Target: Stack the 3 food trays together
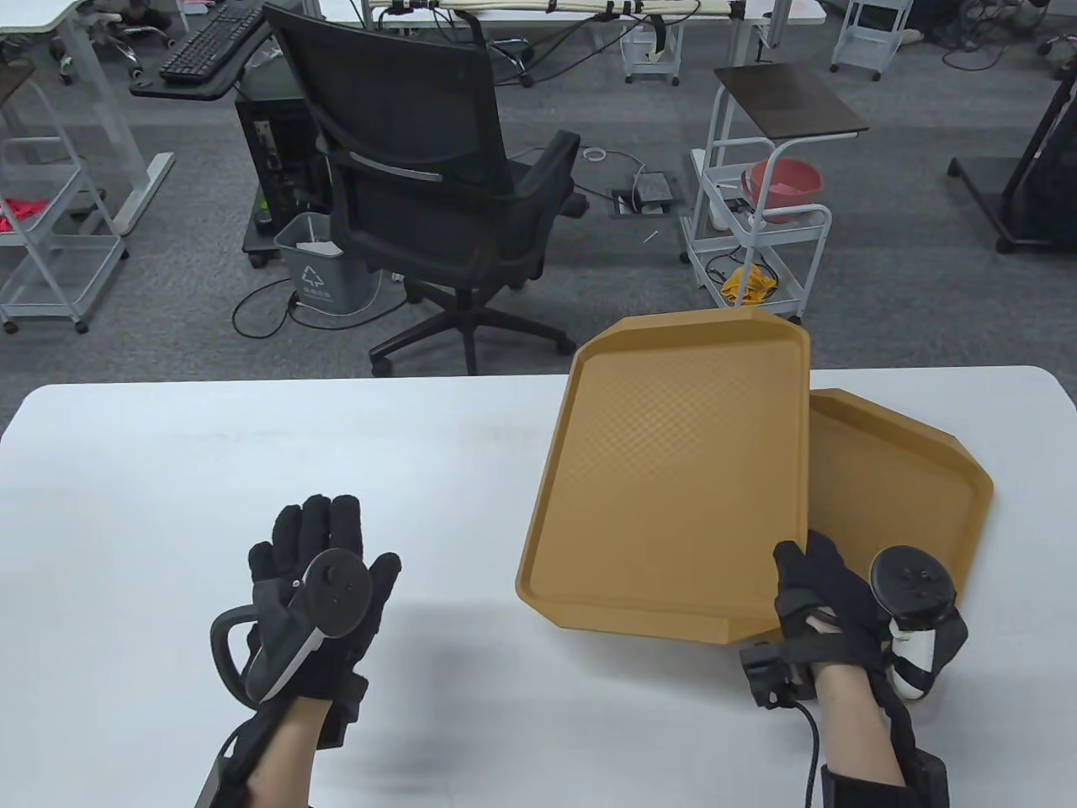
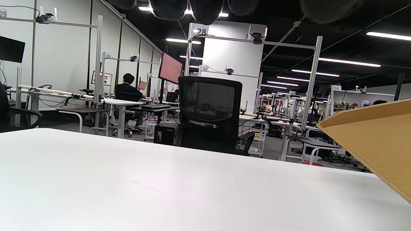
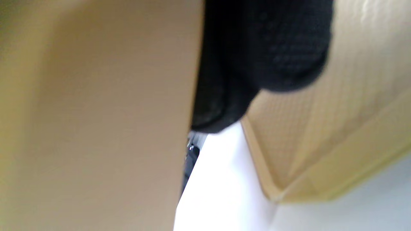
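Note:
A tan food tray (image 1: pixel 673 471) is lifted off the white table (image 1: pixel 252 454), tilted, partly over a second tan tray (image 1: pixel 900 488) lying on the table at the right. My right hand (image 1: pixel 812 589) grips the lifted tray at its near right edge. In the right wrist view the lifted tray's underside (image 3: pixel 96 112) fills the left, my gloved fingers (image 3: pixel 266 57) hang down, and the lower tray (image 3: pixel 337 134) lies at the right. My left hand (image 1: pixel 324 564) rests flat on the table, fingers spread, holding nothing. The lifted tray's corner (image 2: pixel 379 138) shows in the left wrist view. I see only two trays.
A black office chair (image 1: pixel 437 177) stands behind the table's far edge, with a grey bin (image 1: pixel 315 269) and a white wheeled cart (image 1: pixel 757 219) on the floor beyond. The lifted tray reaches out past the table's far edge.

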Tool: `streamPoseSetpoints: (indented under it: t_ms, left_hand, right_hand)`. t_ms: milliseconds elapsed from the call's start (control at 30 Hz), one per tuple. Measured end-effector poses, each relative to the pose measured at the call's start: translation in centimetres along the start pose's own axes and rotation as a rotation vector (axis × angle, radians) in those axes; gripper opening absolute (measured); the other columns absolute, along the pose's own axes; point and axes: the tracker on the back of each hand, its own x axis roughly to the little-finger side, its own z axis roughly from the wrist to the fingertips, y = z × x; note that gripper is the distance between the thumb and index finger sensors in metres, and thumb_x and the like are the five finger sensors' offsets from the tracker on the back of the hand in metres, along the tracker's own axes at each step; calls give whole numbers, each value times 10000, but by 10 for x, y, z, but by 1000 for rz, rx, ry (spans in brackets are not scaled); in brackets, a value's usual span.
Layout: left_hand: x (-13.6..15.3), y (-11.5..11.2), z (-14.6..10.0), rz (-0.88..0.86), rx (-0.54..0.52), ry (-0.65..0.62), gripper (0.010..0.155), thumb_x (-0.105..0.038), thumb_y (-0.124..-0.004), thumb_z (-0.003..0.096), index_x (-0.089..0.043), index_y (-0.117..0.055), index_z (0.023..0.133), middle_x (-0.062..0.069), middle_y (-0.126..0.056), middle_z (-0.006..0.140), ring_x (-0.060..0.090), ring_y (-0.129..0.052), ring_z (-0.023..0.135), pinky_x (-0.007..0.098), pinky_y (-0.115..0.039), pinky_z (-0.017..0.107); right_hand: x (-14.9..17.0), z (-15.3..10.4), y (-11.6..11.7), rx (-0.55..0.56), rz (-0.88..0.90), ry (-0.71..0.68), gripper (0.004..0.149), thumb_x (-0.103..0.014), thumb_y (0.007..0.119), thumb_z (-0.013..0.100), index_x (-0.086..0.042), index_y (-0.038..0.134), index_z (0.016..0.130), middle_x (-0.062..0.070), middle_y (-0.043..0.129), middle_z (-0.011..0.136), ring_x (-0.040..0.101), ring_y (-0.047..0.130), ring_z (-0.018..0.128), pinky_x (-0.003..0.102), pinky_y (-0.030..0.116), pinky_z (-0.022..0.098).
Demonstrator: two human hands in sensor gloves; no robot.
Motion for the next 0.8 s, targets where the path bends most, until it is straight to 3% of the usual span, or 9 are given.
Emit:
streamPoseSetpoints:
  t_ms: [233,433,800]
  left_hand:
    - [0,1,-1,-29,29,-5,763,-652,-586,517,-327,-330,1158,20,-345,1254,375,-451,1193,639,-452,824]
    - [-1,0,-1,-37,40,-11,762,-656,-584,516,-333,-331,1157,21,-344,1254,374,-455,1192,635,-458,824]
    - [-1,-5,2,-25,76,-1,764,-660,-580,515,-337,-325,1158,23,-348,1255,373,-468,1190,631,-463,825]
  right_hand:
    - [14,5,-50,188,-73,53,525,-305,684,565,-25,582,998,167,910,668,202,1059,357,323,898,278]
    - [37,11,-83,276,-75,167,528,-309,679,568,-33,570,1005,165,902,682,205,1056,373,326,896,293]
    - [74,22,-96,265,-32,323,534,-316,672,576,-45,555,1020,161,898,700,203,1052,396,325,890,316]
